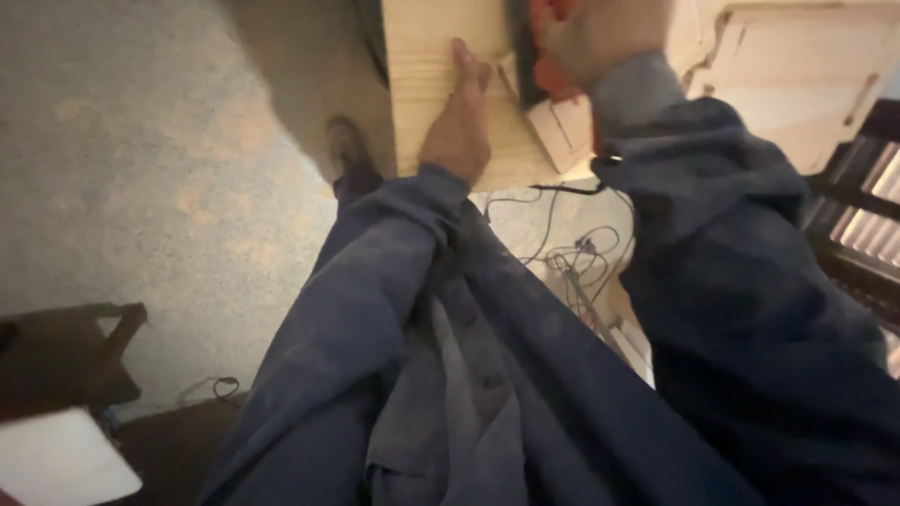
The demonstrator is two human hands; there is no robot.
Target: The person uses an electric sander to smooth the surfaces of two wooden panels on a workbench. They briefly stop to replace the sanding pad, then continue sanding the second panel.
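Speckled grey floor (141,169) below, tangled cables (572,258) beside a shoe (345,145). Pale wooden board (427,56) at top centre, above the knees. Left hand (459,126) lay flat and unclenched on the board, fingers extended. Right hand (600,33) closed around a dark tool (521,56) with a reddish body, resting on the board's right edge. Blue sleeves (731,281) throughout.
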